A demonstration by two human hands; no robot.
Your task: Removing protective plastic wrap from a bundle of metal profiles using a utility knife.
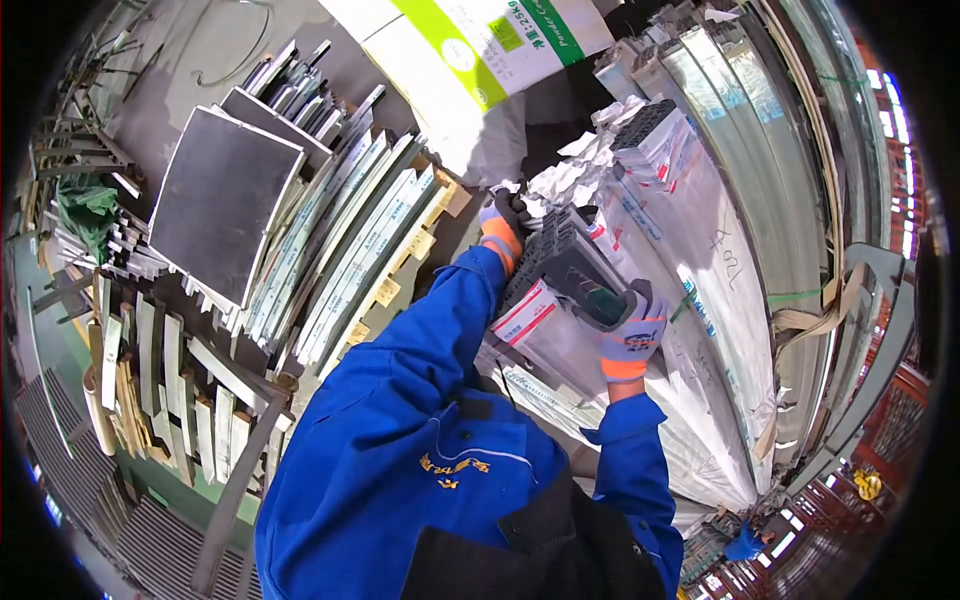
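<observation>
A short length of dark grey ribbed metal profile (563,262), partly wrapped in clear film with a red and white label, rests tilted against a stack of wrapped profiles (700,240). My left hand (503,233), in a grey and orange glove, grips its far upper end. My right hand (630,335), gloved the same way, grips its near lower end. Blue jacket sleeves lead up to both hands.
Long film-wrapped silver profiles (350,250) lie on a wooden pallet (422,240) to the left, beside a dark square panel (225,200). A white box with a green stripe (470,50) sits above. Another person in blue (745,545) stands at lower right.
</observation>
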